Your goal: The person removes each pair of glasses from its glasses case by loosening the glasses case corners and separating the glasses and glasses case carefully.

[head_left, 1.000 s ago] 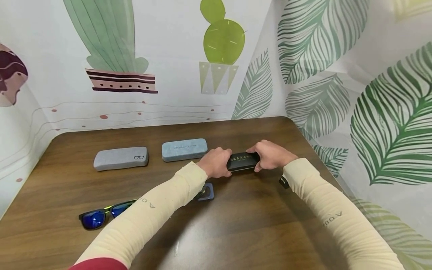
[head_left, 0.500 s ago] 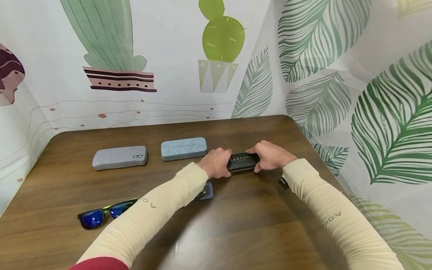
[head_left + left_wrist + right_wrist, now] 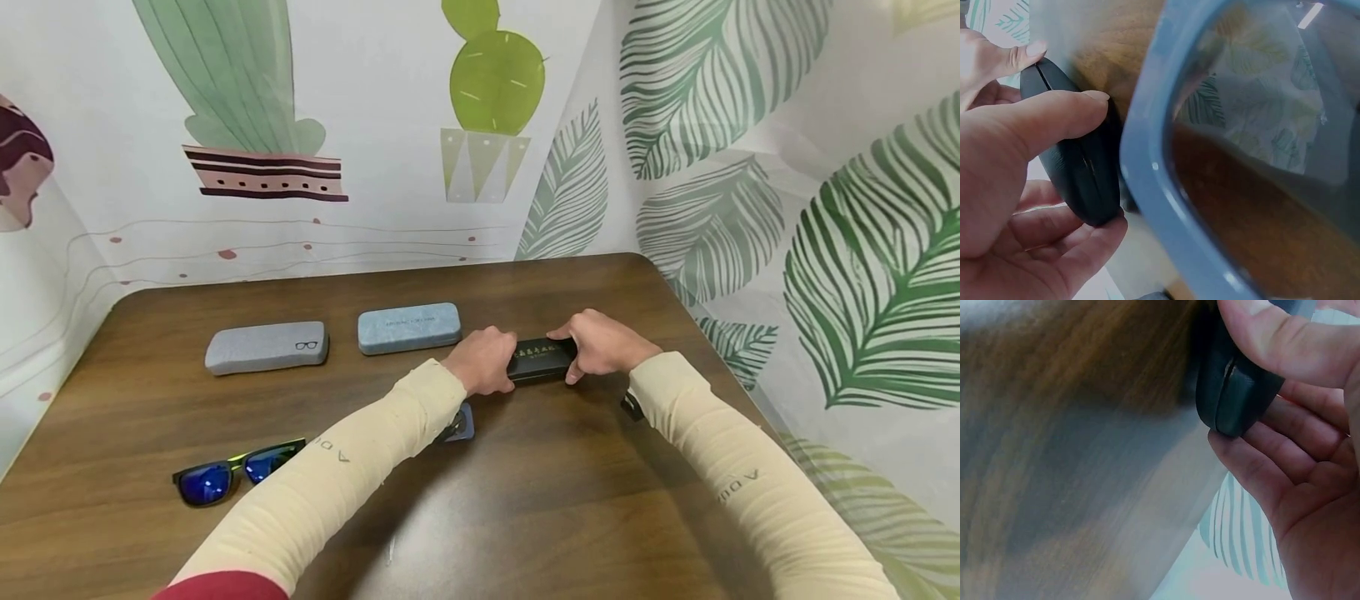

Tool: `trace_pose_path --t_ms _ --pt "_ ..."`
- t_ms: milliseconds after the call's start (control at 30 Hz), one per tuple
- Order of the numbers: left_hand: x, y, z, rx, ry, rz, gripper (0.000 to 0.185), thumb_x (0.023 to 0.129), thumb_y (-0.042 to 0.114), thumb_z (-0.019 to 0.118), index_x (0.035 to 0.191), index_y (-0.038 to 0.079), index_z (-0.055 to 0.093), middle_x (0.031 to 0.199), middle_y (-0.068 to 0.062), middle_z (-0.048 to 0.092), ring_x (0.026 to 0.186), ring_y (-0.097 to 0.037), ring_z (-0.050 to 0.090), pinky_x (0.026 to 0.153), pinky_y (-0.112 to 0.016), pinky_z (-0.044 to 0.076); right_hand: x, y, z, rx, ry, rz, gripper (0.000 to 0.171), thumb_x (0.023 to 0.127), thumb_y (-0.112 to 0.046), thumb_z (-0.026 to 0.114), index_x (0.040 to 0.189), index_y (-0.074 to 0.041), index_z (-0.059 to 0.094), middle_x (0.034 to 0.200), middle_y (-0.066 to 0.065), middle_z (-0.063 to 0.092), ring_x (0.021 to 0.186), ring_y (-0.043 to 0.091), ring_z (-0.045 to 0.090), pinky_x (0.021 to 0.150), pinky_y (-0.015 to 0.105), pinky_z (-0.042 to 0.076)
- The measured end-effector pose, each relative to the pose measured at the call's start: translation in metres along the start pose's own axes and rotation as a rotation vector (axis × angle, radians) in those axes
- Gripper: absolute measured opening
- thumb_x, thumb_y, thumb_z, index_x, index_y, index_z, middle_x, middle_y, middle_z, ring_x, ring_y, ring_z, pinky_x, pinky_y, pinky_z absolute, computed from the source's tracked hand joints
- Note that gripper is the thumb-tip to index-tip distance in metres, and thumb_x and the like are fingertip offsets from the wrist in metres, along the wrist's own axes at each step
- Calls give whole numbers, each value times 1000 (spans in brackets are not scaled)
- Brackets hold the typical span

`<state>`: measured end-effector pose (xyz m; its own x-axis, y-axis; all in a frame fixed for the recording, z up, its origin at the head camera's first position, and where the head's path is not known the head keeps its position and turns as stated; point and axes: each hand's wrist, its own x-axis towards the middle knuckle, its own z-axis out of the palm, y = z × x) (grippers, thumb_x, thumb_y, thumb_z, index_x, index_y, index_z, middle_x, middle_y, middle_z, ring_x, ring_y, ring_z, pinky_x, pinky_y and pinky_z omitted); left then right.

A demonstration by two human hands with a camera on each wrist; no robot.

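A black glasses case (image 3: 542,359) with gold lettering lies on the brown table (image 3: 525,500), right of centre. My left hand (image 3: 483,361) grips its left end, thumb along the seam and fingers curled beneath (image 3: 1054,187). My right hand (image 3: 600,343) grips its right end, thumb on top and fingers under it (image 3: 1272,425). The case (image 3: 1079,162) looks closed, a thin seam showing (image 3: 1232,375). A pair of blue-framed glasses (image 3: 457,425) lies under my left forearm, its lens filling the left wrist view (image 3: 1254,156).
A grey case with a glasses logo (image 3: 267,347) and a blue-grey case (image 3: 408,327) lie toward the table's back left. Sunglasses with blue mirrored lenses (image 3: 236,472) sit at the front left. A small dark object (image 3: 632,406) lies by my right sleeve. Printed curtains surround the table.
Both hands stay on the black case in nearly the same place. The head view has shifted slightly.
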<state>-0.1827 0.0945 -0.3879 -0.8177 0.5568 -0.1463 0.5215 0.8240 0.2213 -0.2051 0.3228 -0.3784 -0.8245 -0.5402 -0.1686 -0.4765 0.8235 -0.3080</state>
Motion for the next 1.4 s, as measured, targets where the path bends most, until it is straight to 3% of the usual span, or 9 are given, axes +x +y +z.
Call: trace_pose_path --t_ms 233,367,467,900,1200,1400 --pt "-1 0 -3 -4 -45 9 54 85 37 87 123 4 67 111 -10 73 90 -20 68 86 -34 58 2 -2 0 -21 2 0 71 63 -9 97 129 -3 73 124 13 76 98 20 71 92 40 58" --pt "-1 -1 -5 -22 -62 8 46 87 32 84 121 5 68 110 -9 73 89 -20 67 84 -33 57 2 -2 1 -39 8 -8 72 62 -10 98 129 -3 73 122 13 77 98 21 72 92 41 58" --pt "0 -2 -5 -23 -56 5 41 87 26 83 119 5 68 108 -9 73 87 -20 66 83 -33 57 2 -2 1 -47 3 -17 71 62 -11 98 128 -4 74 120 12 78 96 20 71 92 41 58" --pt "3 -1 -7 -19 -29 -9 49 83 25 87 122 4 66 111 -10 72 88 -21 67 84 -33 58 5 -4 -9 -39 -50 -38 67 65 -7 95 128 -1 73 120 14 77 96 18 71 90 39 58" --pt "3 -2 -6 -50 -38 -25 57 81 24 89 128 5 63 116 -11 71 94 -22 68 89 -34 58 8 -4 -12 -6 -80 -80 61 62 -4 94 121 -3 77 105 7 80 84 15 66 83 34 56" --pt "6 -4 -5 -63 -29 -36 59 77 25 92 125 6 64 114 -11 71 93 -23 68 89 -35 57 12 -2 -16 10 -122 -100 58 65 -3 92 121 2 76 106 10 80 83 15 65 82 33 56"
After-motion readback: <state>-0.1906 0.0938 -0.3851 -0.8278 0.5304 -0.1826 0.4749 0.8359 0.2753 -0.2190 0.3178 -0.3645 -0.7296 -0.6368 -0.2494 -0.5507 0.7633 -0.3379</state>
